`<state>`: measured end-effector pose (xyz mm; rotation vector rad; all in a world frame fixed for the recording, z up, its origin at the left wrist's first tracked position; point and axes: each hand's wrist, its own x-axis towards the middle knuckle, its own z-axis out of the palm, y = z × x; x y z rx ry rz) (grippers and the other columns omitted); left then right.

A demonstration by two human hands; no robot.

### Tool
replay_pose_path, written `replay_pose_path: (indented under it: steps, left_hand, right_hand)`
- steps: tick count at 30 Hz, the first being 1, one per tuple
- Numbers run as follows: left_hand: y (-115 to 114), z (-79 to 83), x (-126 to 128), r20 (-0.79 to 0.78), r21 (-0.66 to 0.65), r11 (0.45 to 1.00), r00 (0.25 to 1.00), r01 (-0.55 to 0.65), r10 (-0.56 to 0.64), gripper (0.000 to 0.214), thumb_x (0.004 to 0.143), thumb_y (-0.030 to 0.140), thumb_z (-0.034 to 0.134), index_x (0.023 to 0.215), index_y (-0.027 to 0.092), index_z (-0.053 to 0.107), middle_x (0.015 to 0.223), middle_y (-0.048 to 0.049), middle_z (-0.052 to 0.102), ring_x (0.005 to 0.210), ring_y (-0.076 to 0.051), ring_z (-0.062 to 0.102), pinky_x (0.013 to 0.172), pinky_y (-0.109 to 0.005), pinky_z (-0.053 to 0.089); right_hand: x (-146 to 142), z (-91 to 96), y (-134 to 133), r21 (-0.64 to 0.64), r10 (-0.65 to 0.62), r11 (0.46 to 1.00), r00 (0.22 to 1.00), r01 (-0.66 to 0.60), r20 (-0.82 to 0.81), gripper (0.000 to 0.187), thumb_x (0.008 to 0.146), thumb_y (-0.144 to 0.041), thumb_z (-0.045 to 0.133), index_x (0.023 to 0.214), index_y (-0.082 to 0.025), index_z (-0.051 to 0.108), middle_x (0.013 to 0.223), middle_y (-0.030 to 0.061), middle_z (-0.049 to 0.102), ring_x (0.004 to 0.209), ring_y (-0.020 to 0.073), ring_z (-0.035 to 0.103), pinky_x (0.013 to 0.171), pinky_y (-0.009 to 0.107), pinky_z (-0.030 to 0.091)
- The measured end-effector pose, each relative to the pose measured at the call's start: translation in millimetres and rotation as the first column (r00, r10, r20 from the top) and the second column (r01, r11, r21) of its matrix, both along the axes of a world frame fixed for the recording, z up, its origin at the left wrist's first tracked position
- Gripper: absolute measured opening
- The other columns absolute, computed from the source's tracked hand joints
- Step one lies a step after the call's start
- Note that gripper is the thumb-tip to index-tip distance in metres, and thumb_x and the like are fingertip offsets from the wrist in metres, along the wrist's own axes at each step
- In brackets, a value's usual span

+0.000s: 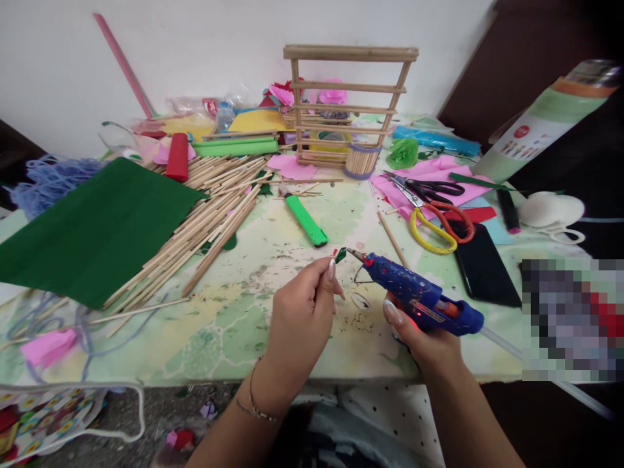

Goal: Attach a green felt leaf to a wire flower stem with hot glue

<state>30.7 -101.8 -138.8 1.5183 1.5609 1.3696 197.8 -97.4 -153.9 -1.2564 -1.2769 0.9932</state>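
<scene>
My left hand [302,312] pinches a tiny green and red paper piece [340,254] between thumb and fingertips above the table [234,325]. My right hand [419,338] grips a blue hot glue gun [419,299]. Its metal nozzle points left and almost touches the small piece. A red light glows on the gun's underside, and a clear glue stick pokes out of its rear.
A pile of wooden sticks [205,208] and a green sheet [92,227] lie at left. A green utility knife [306,220], scissors [433,221], a black phone [482,263], pink paper [429,179] and a wooden stick frame [346,107] fill the back and right.
</scene>
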Motion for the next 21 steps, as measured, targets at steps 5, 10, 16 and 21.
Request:
replay_pose_path:
  steps: [5,10,16,21]
  left_hand:
    - [-0.1,-0.2,-0.1,-0.004,-0.005,1.0,1.0,0.0,0.0,0.02,0.095,0.031,0.049,0.102,0.023,0.065,0.068,0.0046,0.064,0.048,-0.005,0.053,0.051,-0.018,0.043]
    - [-0.3,-0.6,-0.3,-0.01,-0.013,1.0,1.0,-0.005,0.004,0.021,0.095,0.033,0.049,0.104,0.022,0.064,0.069,0.004,0.064,0.048,-0.006,0.053,0.051,-0.019,0.043]
    - [-0.2,-1.6,-0.2,0.016,-0.015,1.0,1.0,-0.003,0.004,0.021,0.095,0.034,0.049,0.106,0.022,0.064,0.068,0.0039,0.064,0.049,-0.006,0.053,0.051,-0.019,0.043]
    - [0.3,-1.7,-0.6,0.022,-0.005,1.0,1.0,-0.007,0.007,0.022,0.095,0.033,0.05,0.105,0.021,0.064,0.069,0.0029,0.064,0.048,-0.007,0.052,0.051,-0.02,0.043]
  right_hand:
    - [5.7,-5.5,4.5,0.0,0.029,1.0,0.999,-0.029,0.044,0.025,0.063,-0.032,0.078,0.077,-0.021,0.06,0.06,-0.0014,0.066,0.05,0.0145,0.06,0.049,0.026,0.054]
    - [2.9,-4.3,3.8,-0.044,-0.011,0.999,0.995,0.015,0.095,0.038,0.061,-0.045,0.079,0.087,-0.021,0.067,0.059,0.0003,0.066,0.049,0.0173,0.062,0.049,0.029,0.055]
    - [2.5,-5.6,4.4,-0.057,-0.078,0.994,0.984,0.088,0.163,0.045,0.059,-0.05,0.079,0.091,-0.02,0.07,0.066,0.0043,0.071,0.056,0.0213,0.066,0.054,0.032,0.058]
    - [-0.8,-1.8,3.2,-0.045,-0.051,0.997,0.985,0.059,0.164,0.037,0.06,-0.045,0.078,0.086,-0.019,0.07,0.069,0.0042,0.071,0.06,0.0209,0.066,0.06,0.033,0.059]
